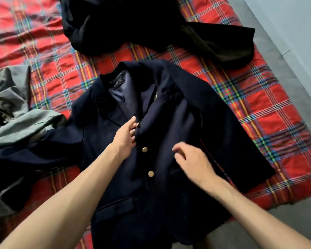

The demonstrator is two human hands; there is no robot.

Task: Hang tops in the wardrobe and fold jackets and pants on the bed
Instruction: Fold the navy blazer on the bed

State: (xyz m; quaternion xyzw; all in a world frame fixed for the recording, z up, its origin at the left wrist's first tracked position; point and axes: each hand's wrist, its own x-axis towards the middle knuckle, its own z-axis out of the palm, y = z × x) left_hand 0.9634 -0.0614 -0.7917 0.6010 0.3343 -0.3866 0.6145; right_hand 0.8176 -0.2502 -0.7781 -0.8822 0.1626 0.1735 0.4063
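Plaid bed [258,105], black pile [151,24] beyond: left grip [126,135] pinches jacket [178,119], right grip [192,159] slack.

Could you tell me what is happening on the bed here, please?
A person is working on a navy jacket spread face up on the plaid bedspread. The left hand is at its front edge by the top button; the right hand hovers above it, holding nothing. A black garment and a grey garment lie nearby, unfolded.

A rumpled red plaid sheet [258,108] is bordered on its right and near edges by a grey strip [284,56]; a pale surface [294,18] lies beyond.
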